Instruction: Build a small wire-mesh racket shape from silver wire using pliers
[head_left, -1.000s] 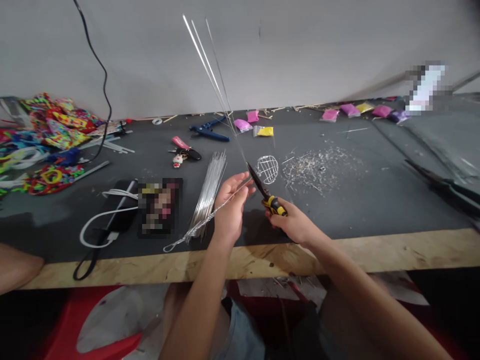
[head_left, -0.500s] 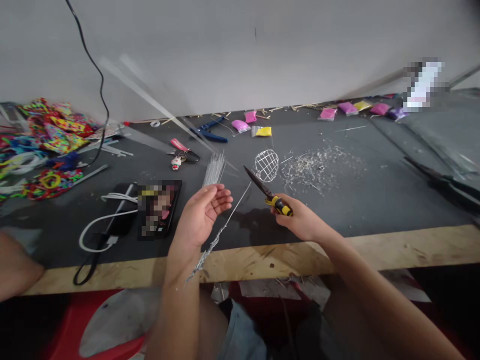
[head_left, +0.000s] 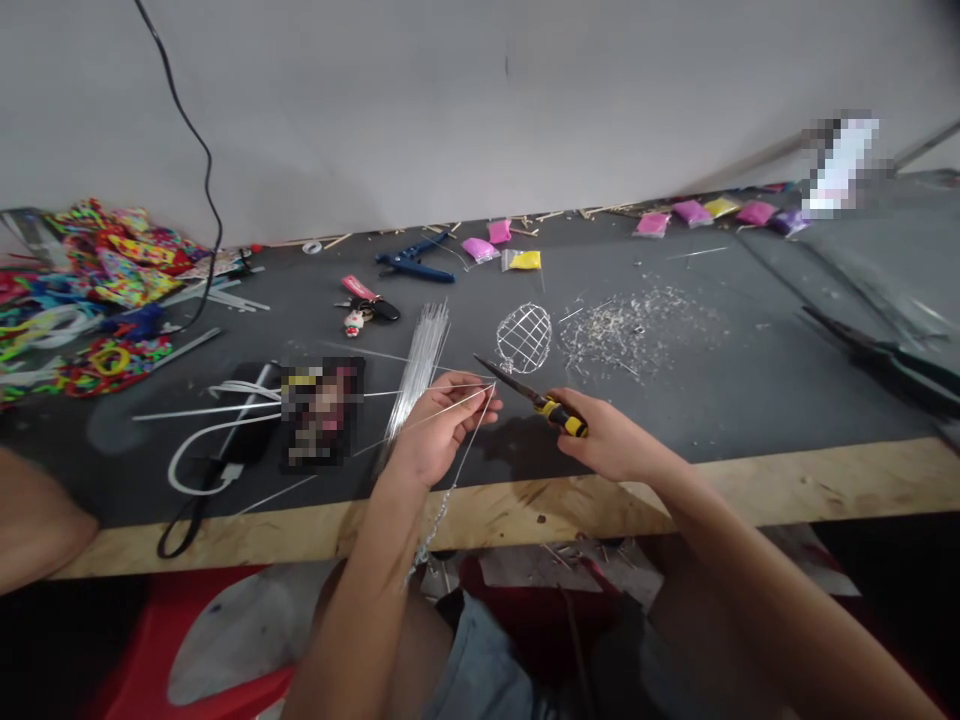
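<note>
My left hand [head_left: 442, 430] is closed in a pinch at the fingertips on thin metal wires. Long straight ends stretch left from this pinch, over the table, and a twisted length of wire [head_left: 441, 515] hangs down past my wrist. My right hand [head_left: 600, 435] grips pliers [head_left: 559, 412] with yellow and black handles. Their narrow dark tip points left, just above my left fingertips; whether it touches the wire I cannot tell. A bundle of straight wires [head_left: 424, 350] lies behind my left hand. Beyond the pliers rests a rounded wire mesh piece [head_left: 523, 338].
Wire clippings [head_left: 637, 330] are scattered right of the mesh. Blue pliers [head_left: 416, 262], keys [head_left: 367, 305], and small coloured packets [head_left: 480, 249] lie toward the wall. A phone [head_left: 322, 410] with a white cable is at left. Another person's arm [head_left: 41, 515] rests at the left edge.
My left hand has moved right and its loose fingers have closed on the wires. The long wire ends have swung from the upper left down to the left. The pliers have shifted slightly.
</note>
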